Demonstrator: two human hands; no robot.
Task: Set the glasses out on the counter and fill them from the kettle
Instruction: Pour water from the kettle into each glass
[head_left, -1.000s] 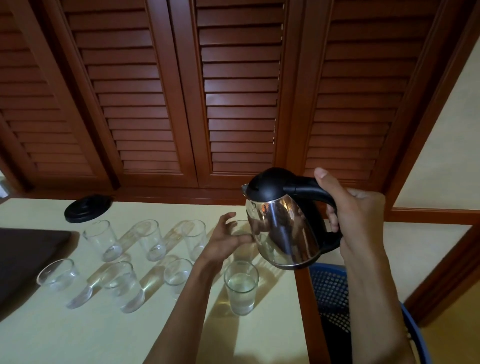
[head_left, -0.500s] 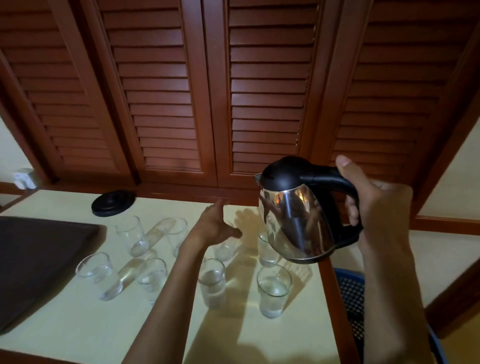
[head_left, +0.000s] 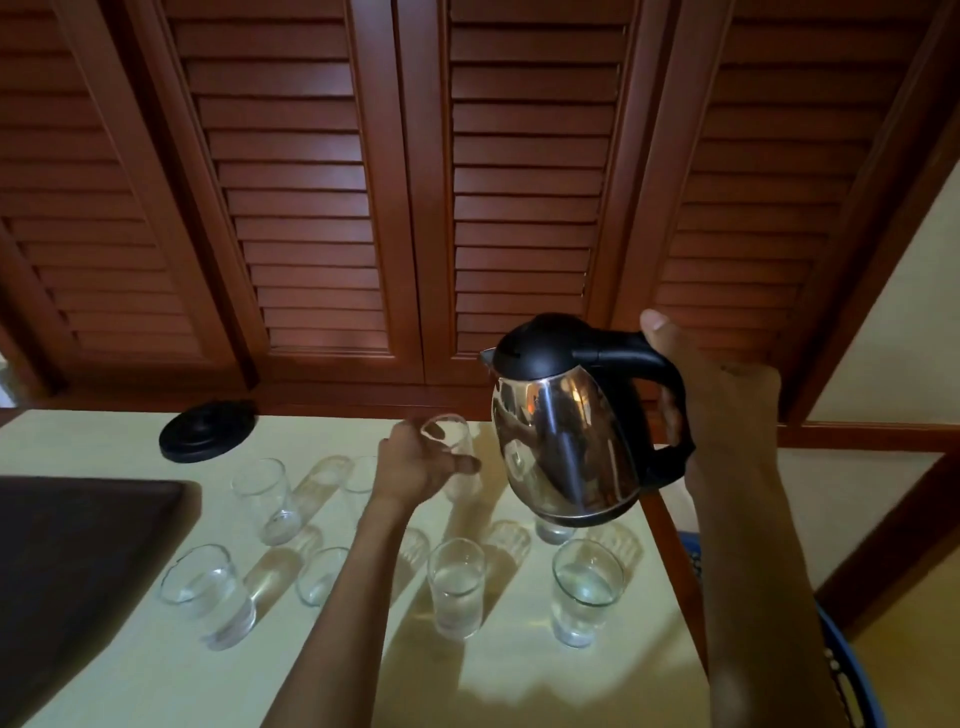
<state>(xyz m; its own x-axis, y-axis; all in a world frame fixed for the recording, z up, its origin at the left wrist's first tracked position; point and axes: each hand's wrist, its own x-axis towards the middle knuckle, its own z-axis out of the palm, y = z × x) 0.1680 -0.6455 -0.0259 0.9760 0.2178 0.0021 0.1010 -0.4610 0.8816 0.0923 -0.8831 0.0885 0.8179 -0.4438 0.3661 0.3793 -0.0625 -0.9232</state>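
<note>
A steel kettle (head_left: 561, 441) with a black lid and handle hangs upright above the counter's right end, gripped at the handle by my right hand (head_left: 727, 415). Just left of the kettle's spout, my left hand (head_left: 415, 467) is closed around an empty glass (head_left: 449, 439) in the back row. Two front glasses hold water: the middle one (head_left: 456, 587) and the right one (head_left: 587, 592). The base of another glass (head_left: 553, 532) shows under the kettle. Empty glasses stand at the left (head_left: 265, 499), (head_left: 208, 592), (head_left: 317, 574); my left forearm hides part of them.
The kettle's black round base (head_left: 208, 430) lies at the back left of the cream counter (head_left: 519, 675). A dark tray (head_left: 78, 571) covers the counter's left end. A blue basket (head_left: 852, 686) sits below the right edge. Louvred wooden doors (head_left: 311, 208) rise behind.
My left hand, open above the glasses before, has reached toward the back row and closed on a glass beside the kettle. The kettle stays held in about the same place.
</note>
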